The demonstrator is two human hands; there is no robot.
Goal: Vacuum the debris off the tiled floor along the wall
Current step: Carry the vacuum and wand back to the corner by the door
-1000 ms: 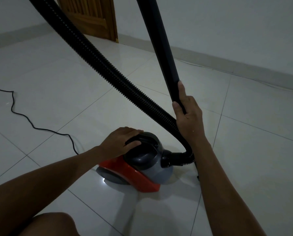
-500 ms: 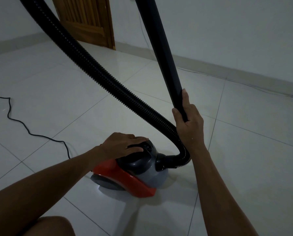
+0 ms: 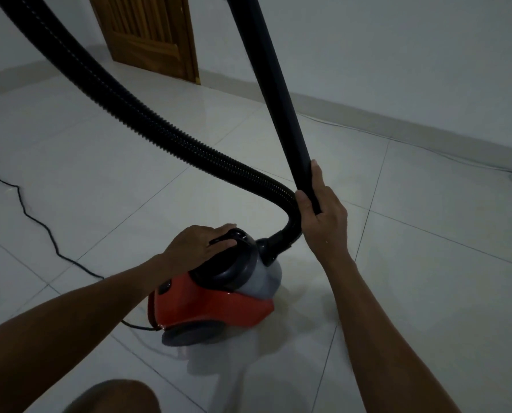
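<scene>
So this is pretty clearly the setup bit, not the actual vacuuming. The little red and grey canister vacuum (image 3: 216,296) is sitting on the tiled floor (image 3: 99,180) out in the room, well apart from the wall (image 3: 397,55). The left hand (image 3: 198,245) is laid flat-ish over the dark handle on top of it, fingers (image 3: 222,234) draped forward over the handle. Whether it's pressing a switch or just getting a grip to drag the thing, I honestly can't tell.

The right hand (image 3: 323,216) is wrapped around the black wand (image 3: 275,93), thumb up along the tube and fingers curled closed round it, and the wand runs up out of the top of the shot, so the nozzle end isn't visible. The ribbed hose (image 3: 135,114) loops from the canister's front up and away to the upper left.

As for debris, I don't see any from here (the room's dim and the strip along the skirting (image 3: 382,120) just looks bare, apart from a thin line that might be a cable). The power cord (image 3: 40,225) trails off left across the tiles.

Next move, I'd guess: get the canister nearer the wall or switched on, then swing the wand down so its end meets the floor at the skirting. Watch the hose doesn't tug the canister over.
</scene>
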